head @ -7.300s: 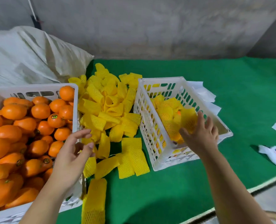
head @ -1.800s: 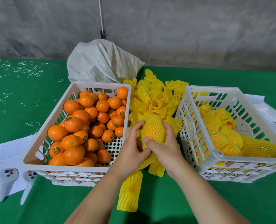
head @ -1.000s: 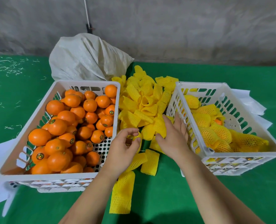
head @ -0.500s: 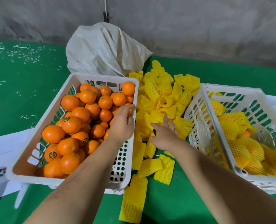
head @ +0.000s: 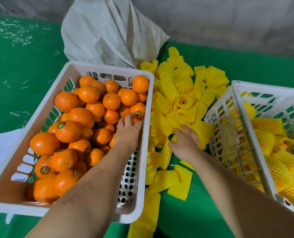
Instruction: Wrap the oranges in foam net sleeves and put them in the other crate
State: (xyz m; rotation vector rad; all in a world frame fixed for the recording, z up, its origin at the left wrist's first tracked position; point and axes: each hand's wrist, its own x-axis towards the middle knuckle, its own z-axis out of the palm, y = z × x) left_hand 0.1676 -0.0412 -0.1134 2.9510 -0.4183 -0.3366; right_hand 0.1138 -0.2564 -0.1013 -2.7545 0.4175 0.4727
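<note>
Head view: left hand (head: 128,133) reaching into the left crate (head: 143,186), fingers curled around 1 orange (head: 133,120) by the right wall. Right hand (head: 185,141) relaxed and spread — fingertips touching the foam net sleeves (head: 177,103) between the 2 crates, gripping nothing. Wrapped oranges (head: 280,169) lying in the right crate (head: 242,117).

Single head view, looking steeply down and forward, close over green table (head: 246,66) between two crates.
</note>
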